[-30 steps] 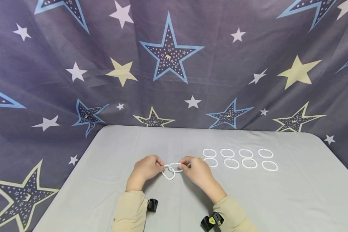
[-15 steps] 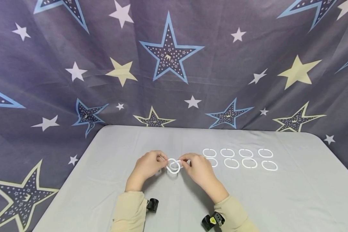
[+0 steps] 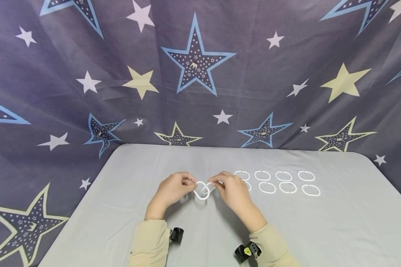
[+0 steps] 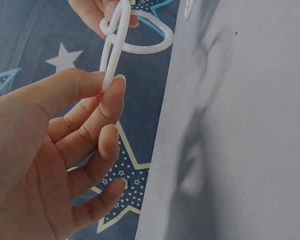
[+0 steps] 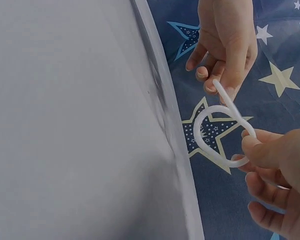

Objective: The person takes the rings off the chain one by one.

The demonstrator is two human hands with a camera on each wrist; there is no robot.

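Observation:
Between thumb and fingertips, my left hand [image 3: 172, 191] pinches a white plastic chain link [image 4: 118, 47], an oval ring with a gap in its side. My right hand [image 3: 237, 193] pinches a second white link [image 5: 198, 132] by its edge. Both links are held above the table and cross each other; in the left wrist view the second link passes through the first one near its gap. The left hand's other fingers are loosely bent [image 4: 97, 160]. The right fingertips hide part of the second link's edge.
Several more white links [image 3: 311, 195] lie in two rows on the grey-covered table [image 3: 337, 230], to the right of my right hand. A dark curtain [image 3: 247, 85] with stars hangs behind the table's back edge. Each wrist wears a small black camera [image 3: 176, 235].
Both hands have lifted the two links slightly and shifted a little right. The left link turned more upright, and the right hand has tilted its link while drawing slightly away from the left.

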